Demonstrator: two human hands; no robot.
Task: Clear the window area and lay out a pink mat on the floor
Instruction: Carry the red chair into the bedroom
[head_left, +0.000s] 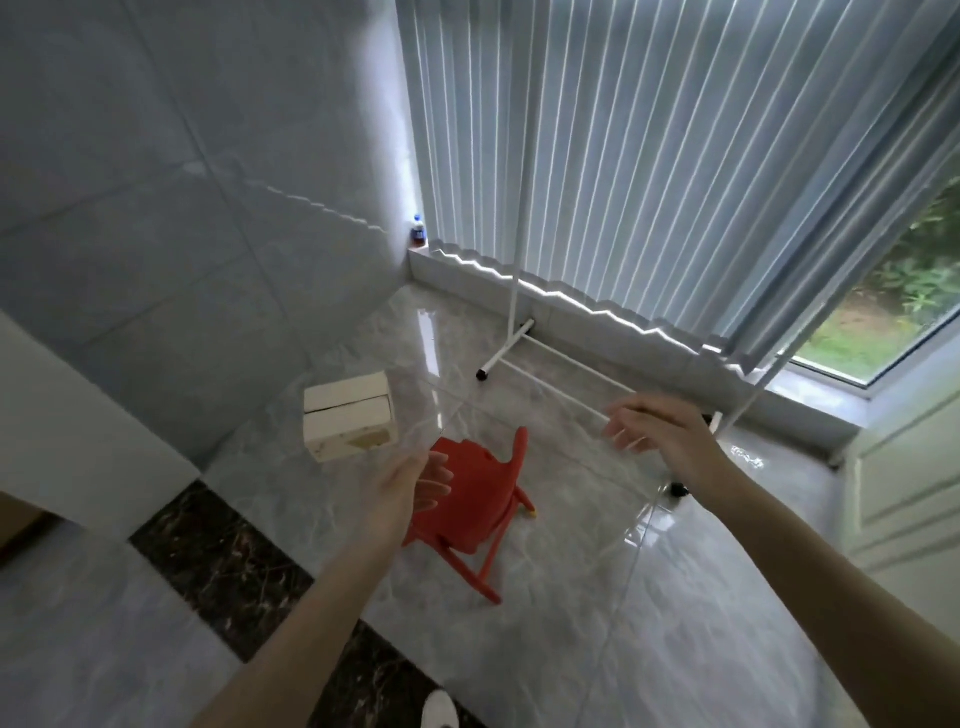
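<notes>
- Head view, progress: the window area is not yet cleared. A red chair (470, 499), a white rack (511, 218) and a box (349, 415) stand on the floor (649, 613) before the blinds (675, 156); a small bottle (417, 235) sits on the sill at the corner. No pink mat is in sight, so by this view the laying-out is wholly left to do.
- Head view, left hand (415, 480): fingers loosely spread and somewhat blurred, holding nothing. The chair lies directly behind and just at 3 o'clock of them; contact cannot be told.
- Head view, right hand (657, 436): fingers relaxed and parted, gripping nothing plainly. The rack's low rails cross behind the fingertips; touch cannot be told. The chair is near, at 8 o'clock of this hand.
- Head view, remaining things: the box lies at 11 o'clock of the left hand, apart from it; the rack's upright rises at 12 o'clock of the chair.
</notes>
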